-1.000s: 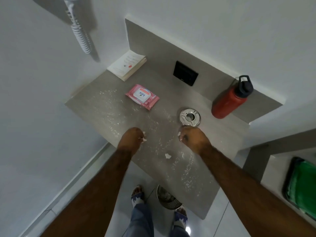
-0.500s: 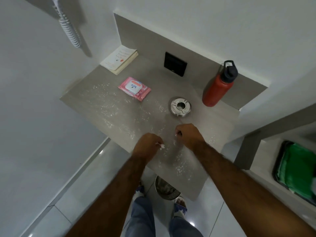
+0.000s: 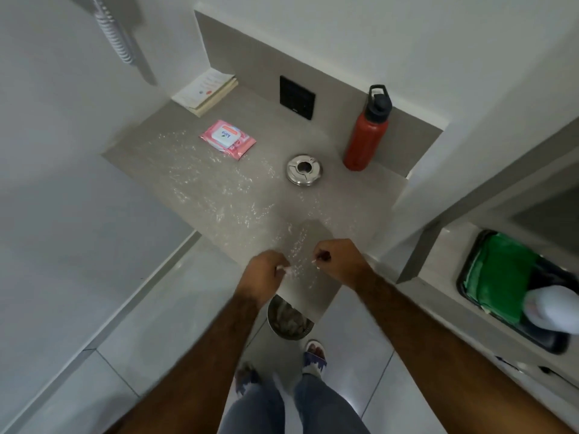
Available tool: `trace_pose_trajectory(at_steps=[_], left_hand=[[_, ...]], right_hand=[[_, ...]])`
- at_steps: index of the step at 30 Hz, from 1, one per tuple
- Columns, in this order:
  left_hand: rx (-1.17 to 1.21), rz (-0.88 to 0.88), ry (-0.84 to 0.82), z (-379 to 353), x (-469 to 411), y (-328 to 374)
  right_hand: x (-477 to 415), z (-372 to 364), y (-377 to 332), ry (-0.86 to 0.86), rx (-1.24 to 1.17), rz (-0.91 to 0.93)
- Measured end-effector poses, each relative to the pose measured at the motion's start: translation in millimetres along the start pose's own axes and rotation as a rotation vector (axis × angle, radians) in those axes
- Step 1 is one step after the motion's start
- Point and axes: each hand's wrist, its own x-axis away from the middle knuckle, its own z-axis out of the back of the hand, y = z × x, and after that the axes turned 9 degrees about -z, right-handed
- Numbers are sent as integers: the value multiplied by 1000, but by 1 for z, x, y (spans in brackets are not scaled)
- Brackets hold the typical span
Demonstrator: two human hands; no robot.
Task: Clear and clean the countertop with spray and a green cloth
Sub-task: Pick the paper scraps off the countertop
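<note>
The grey countertop (image 3: 194, 170) is strewn with white crumbs and specks. My left hand (image 3: 263, 274) is closed at the counter's near corner, with a white scrap pinched in its fingers. My right hand (image 3: 340, 261) is closed beside it, also pinching small white scraps. A green cloth (image 3: 498, 277) lies in a black tray (image 3: 560, 343) at the right, with a white spray bottle (image 3: 554, 311) resting on it. On the counter stand a red bottle (image 3: 365, 136), a metal ashtray (image 3: 304, 169), a pink wipes pack (image 3: 227, 139) and a booklet (image 3: 205, 92).
A small metal waste bin (image 3: 288, 321) stands on the floor just under the counter's near corner, by my feet. A black wall plate (image 3: 296, 97) is set in the backsplash. A coiled cord (image 3: 114, 36) hangs on the left wall.
Both hands have drawn back from the middle of the counter to its near corner above the bin, still pinching scraps. The loose scrap on the counter is gone. The view has shifted right.
</note>
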Motion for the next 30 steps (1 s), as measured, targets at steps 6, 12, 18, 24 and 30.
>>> trace_pose_trajectory(at_steps=[6, 12, 18, 24, 30], left_hand=[[25, 42, -232, -53, 87, -4], [73, 159, -220, -102, 123, -43], [168, 364, -22, -175, 114, -109], [208, 515, 33, -251, 86, -172], [218, 610, 11, -295, 54, -206]], right_hand=[[73, -25, 21, -143, 14, -47], [123, -104, 85, -251, -40, -157], [91, -220, 153, -154, -56, -361], [20, -310, 176, 48, -251, -578], [-25, -355, 186, 162, -504, -749]])
